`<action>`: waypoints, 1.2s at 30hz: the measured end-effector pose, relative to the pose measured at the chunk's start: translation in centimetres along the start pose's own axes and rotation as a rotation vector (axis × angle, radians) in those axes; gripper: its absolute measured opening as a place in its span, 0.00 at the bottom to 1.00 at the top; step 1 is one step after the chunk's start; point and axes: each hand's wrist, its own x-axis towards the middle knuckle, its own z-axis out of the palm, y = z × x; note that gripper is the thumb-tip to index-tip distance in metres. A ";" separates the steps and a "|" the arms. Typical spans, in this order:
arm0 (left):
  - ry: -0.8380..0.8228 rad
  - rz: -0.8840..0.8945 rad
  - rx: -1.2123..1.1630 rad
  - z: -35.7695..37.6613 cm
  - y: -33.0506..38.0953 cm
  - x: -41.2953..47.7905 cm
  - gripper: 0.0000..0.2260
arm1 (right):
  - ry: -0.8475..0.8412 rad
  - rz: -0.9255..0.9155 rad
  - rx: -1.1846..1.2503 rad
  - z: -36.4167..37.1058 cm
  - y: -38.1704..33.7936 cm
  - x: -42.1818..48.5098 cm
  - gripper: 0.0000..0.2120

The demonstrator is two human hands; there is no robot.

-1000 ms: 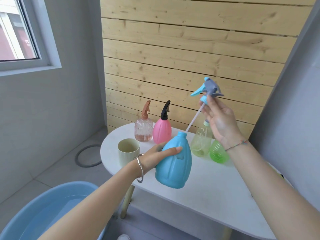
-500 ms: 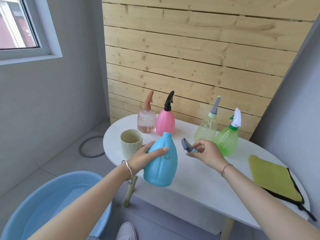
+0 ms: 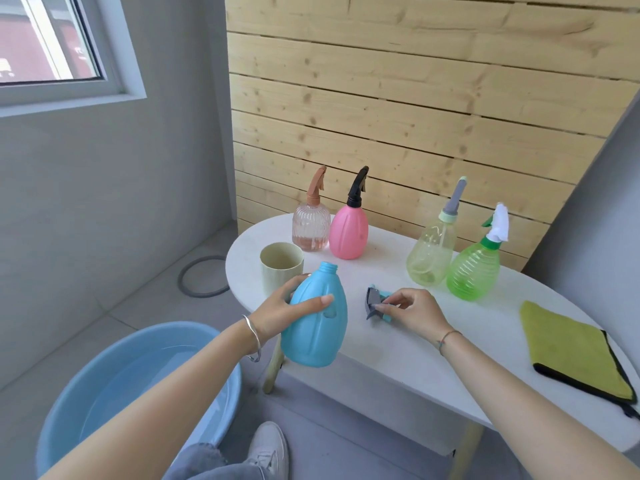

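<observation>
Head view. Shows, low left on the floor, a pale blue basin with water; above and to its right, a white oval surface carrying four capped spray bottles along the far side, a cup and a green cloth.

At the near left edge of the surface, the blue bottle, neck open and tilted slightly, clamped in the left grip: one digit across the front face, the others curled round the shoulder on the far side. Base apparently clear of the surface, hanging just beyond its rim. Looks like thin moulded plastic: probably light if empty, smooth-walled, yielding under a hard squeeze, slippery once wet. Fill level unreadable through the opaque wall. Best taken round the waist below the shoulder, on the moulded grooves and dimple, for purchase.

Just to the right and apart from the bottle, the spray head, grey trigger on a teal collar, lying on the surface, pinched between thumb and fingertips of the right grip. Judged rigid, small and very light, with a thin trigger and nozzle best spared; collar the sound place to hold. Dip tube not made out. Bottle mouth up and to the left of the spray head.
</observation>
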 end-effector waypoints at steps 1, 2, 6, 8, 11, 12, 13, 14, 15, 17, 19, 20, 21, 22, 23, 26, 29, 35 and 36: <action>0.009 -0.003 0.005 -0.3 -0.1 -0.2 0.35 | 0.019 -0.002 -0.016 0.3 -0.2 0.1 0.09; 0.012 -0.005 0.011 -0.4 -0.2 -0.3 0.35 | 0.055 -0.011 -0.043 0.4 -0.5 0.1 0.10; 0.028 -0.010 0.028 -1.8 -0.6 -1.2 0.34 | 0.090 -0.151 -0.075 2.4 -3.0 -0.1 0.12; 0.053 -0.015 0.039 -2.7 -0.9 -1.7 0.34 | 0.016 -0.153 0.004 4.1 -4.6 -0.2 0.12; 0.087 -0.041 0.065 -4.6 -1.3 -2.7 0.31 | -0.045 -0.143 0.107 6.8 -6.6 0.2 0.10; 0.091 -0.055 0.073 -5.2 -1.5 -2.9 0.28 | -0.058 -0.132 0.152 7.4 -7.2 0.3 0.09; 0.105 -0.070 0.077 -5.9 -1.7 -3.3 0.26 | -0.076 -0.122 0.190 8.1 -7.6 0.5 0.09; 0.122 -0.082 0.076 -6.5 -1.9 -3.6 0.24 | -0.087 -0.111 0.231 8.6 -7.9 0.6 0.09; 0.144 -0.091 0.067 -7.4 -2.2 -4.0 0.24 | -0.091 -0.105 0.260 9.3 -8.1 0.6 0.09; 0.176 -0.099 0.053 -8.9 -2.7 -4.6 0.26 | -0.072 -0.118 0.332 10.3 -8.7 0.4 0.08; 0.198 -0.104 0.044 -10.7 -3.4 -5.4 0.23 | -0.067 -0.121 0.420 11.5 -9.7 0.2 0.08; 0.204 -0.104 0.042 -11.5 -3.6 -5.7 0.20 | -0.065 -0.123 0.459 11.9 -10.3 0.1 0.08; 0.217 -0.107 0.039 -12.2 -3.9 -6.1 0.18 | -0.069 -0.126 0.485 12.4 -10.9 0.1 0.08; 0.234 -0.115 0.035 -13.3 -4.4 -6.4 0.18 | -0.082 -0.127 0.516 13.3 -11.9 0.1 0.08; 0.249 -0.124 0.035 -14.2 -4.9 -6.8 0.19 | -0.093 -0.127 0.539 14.1 -12.7 0.2 0.08; 0.292 -0.170 0.061 -17.4 -6.8 -8.2 0.29 | -0.148 -0.123 0.583 17.5 -15.2 0.4 0.11; 0.395 -0.207 0.080 -21.0 -9.3 -9.7 0.31 | -0.247 -0.140 0.596 22.0 -17.2 0.9 0.11; 0.559 -0.332 0.075 -26.6 -14.7 -12.2 0.31 | -0.466 -0.116 0.498 31.2 -17.2 2.2 0.09; 0.574 -0.348 0.060 -27.3 -15.7 -12.4 0.31 | -0.487 -0.106 0.451 32.8 -16.6 2.5 0.10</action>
